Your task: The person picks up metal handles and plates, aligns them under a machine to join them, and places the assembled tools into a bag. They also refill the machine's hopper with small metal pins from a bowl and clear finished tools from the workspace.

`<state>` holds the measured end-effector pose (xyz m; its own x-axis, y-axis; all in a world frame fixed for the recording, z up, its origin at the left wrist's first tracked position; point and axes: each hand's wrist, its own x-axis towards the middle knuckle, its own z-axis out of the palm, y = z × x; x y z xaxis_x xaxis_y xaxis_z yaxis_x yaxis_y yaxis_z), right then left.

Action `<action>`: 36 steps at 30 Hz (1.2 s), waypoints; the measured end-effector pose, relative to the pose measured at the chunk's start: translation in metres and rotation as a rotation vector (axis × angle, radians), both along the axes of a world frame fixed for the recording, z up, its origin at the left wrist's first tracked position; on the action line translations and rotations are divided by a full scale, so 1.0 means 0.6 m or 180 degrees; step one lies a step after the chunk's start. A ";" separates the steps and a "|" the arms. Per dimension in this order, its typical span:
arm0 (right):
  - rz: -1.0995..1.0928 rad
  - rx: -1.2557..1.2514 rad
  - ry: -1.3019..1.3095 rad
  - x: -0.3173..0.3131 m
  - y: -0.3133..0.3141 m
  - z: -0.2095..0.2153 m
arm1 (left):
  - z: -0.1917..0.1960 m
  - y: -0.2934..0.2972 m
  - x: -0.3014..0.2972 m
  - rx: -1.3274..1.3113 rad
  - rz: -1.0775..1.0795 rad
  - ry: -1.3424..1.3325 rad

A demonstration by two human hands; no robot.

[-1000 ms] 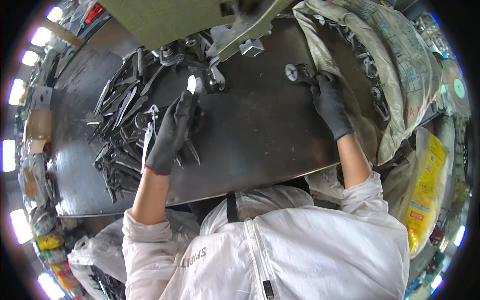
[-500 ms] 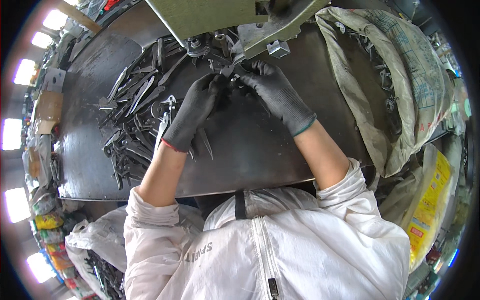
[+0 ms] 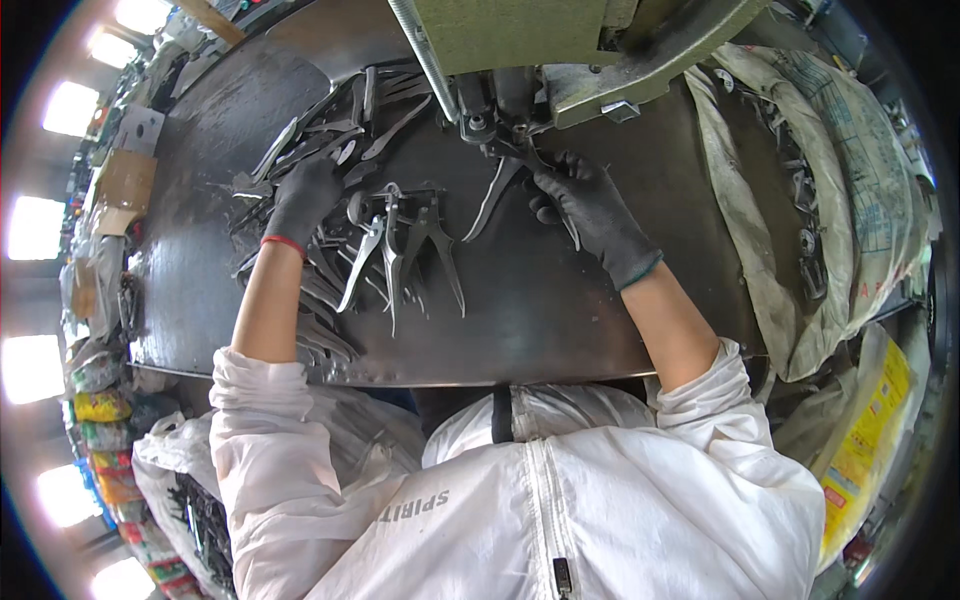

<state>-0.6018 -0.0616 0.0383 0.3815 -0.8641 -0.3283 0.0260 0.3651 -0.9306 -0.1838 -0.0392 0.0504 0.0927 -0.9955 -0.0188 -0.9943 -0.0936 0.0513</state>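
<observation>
My right hand (image 3: 590, 205), in a black knit glove, is closed around one leg of a plier-like metal tool (image 3: 492, 198). The tool's two handles spread toward me, and its head sits beneath the green press (image 3: 530, 40). Off to the left, my gloved left hand (image 3: 305, 198) reaches into a pile of dark metal handle pieces (image 3: 398, 130). Its fingers curl down among the pieces, and what they grip is hidden. Between my hands lie several similar plier-like tools (image 3: 392, 250), legs spread, on the dark metal table (image 3: 560, 320).
At the right, a big woven sack (image 3: 740, 210) with a rolled rim holds metal parts. A yellow-and-white bag (image 3: 865, 430) stands below it. At the left edge are a cardboard box (image 3: 125, 185) and stacked bundles. A white plastic bag (image 3: 165, 465) with dark parts sits at lower left.
My left hand has left the press and moved left to the pile. My right hand stays by the press, holding the tool. The view has shifted, so the press appears further right.
</observation>
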 end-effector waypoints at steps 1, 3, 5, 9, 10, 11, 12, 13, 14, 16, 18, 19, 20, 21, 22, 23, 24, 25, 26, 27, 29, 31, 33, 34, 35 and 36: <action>-0.0029 0.0003 0.0020 0.001 0.001 0.001 | -0.023 -0.001 0.028 0.0539 -0.0152 -0.0207; -0.0040 -0.0016 -0.0065 -0.004 0.001 0.001 | -0.027 -0.005 0.022 0.0508 -0.0123 0.0239; -0.0100 -0.0095 -0.0024 0.003 0.014 0.043 | -0.017 0.005 0.011 0.0472 0.0006 0.0671; 0.0073 0.0009 0.0095 0.000 0.029 0.042 | 0.004 0.008 0.014 -0.0813 -0.0584 0.0447; 0.0007 0.0004 0.0133 -0.012 0.029 0.024 | 0.026 0.005 -0.017 -0.0906 -0.0607 0.0906; 0.0002 0.0150 0.0065 -0.020 0.027 0.004 | 0.048 0.008 -0.039 -0.0997 -0.0623 0.1346; 0.0018 0.0290 -0.0009 -0.023 0.023 -0.006 | 0.057 0.016 -0.049 -0.1079 -0.0680 0.1070; -0.0040 0.0275 0.0007 -0.027 0.024 -0.001 | 0.072 0.027 -0.059 -0.0933 -0.0588 0.1234; 0.0045 0.0181 -0.0125 -0.031 0.027 0.000 | 0.084 0.037 -0.075 -0.0769 -0.0527 0.1422; -0.0056 0.0086 -0.0194 -0.045 0.032 -0.004 | 0.137 0.068 -0.148 -0.0446 -0.0177 0.1625; 0.0160 -0.0035 -0.0200 -0.036 0.029 -0.024 | 0.148 0.089 -0.136 -0.0020 -0.0150 0.2032; 0.0073 -0.0048 -0.0154 -0.032 0.029 -0.018 | 0.144 0.097 -0.157 -0.0004 -0.0239 0.2077; 0.0003 0.0088 -0.0189 -0.026 0.035 -0.006 | 0.145 0.108 -0.194 0.0011 -0.0360 0.2725; -0.0065 0.0229 -0.0219 -0.018 0.045 0.000 | 0.146 0.117 -0.235 0.0045 -0.0470 0.3383; -0.0156 0.0219 -0.0174 -0.006 0.051 -0.009 | 0.147 0.123 -0.290 0.0083 -0.0555 0.3432; -0.0361 0.0313 -0.0287 0.006 0.056 -0.017 | 0.155 0.129 -0.354 0.0390 -0.0595 0.3756; -0.0530 0.0403 -0.0427 0.019 0.061 -0.022 | 0.160 0.134 -0.396 0.0691 -0.0601 0.4046; -0.0566 0.0394 -0.0405 0.035 0.072 -0.018 | 0.155 0.134 -0.414 0.0708 -0.0637 0.4067; -0.0992 0.0753 -0.1199 0.047 0.087 -0.016 | 0.137 0.135 -0.431 0.0788 -0.0616 0.4071; -0.1414 0.1094 -0.2000 0.045 0.096 -0.015 | 0.126 0.135 -0.448 0.0866 -0.0591 0.4075; -0.0489 -0.1038 -0.0918 -0.036 0.061 -0.081 | 0.115 0.122 -0.484 0.0664 -0.0601 0.4264; 0.0214 -0.2233 0.0908 -0.130 0.043 -0.050 | 0.048 0.107 -0.424 0.0437 -0.0196 0.3139; -0.0114 -0.3818 0.3155 -0.300 0.004 0.015 | -0.006 0.116 -0.369 0.0148 -0.0477 0.2945; -0.0099 -0.2643 0.4233 -0.365 -0.011 0.074 | -0.020 0.125 -0.343 0.0246 -0.0318 0.2917; 0.0014 -0.3714 0.4427 -0.474 -0.020 0.092 | -0.029 0.126 -0.338 0.0351 -0.0215 0.2921; 0.0173 -0.3369 0.4942 -0.584 -0.034 0.096 | -0.014 0.117 -0.343 0.0879 0.0114 0.2865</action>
<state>-0.9520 -0.0820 0.0957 0.3381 -0.9131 0.2279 -0.9411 -0.3293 0.0767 -0.3894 0.0310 0.0421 -0.0409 -0.9420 -0.3332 -0.5879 -0.2469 0.7703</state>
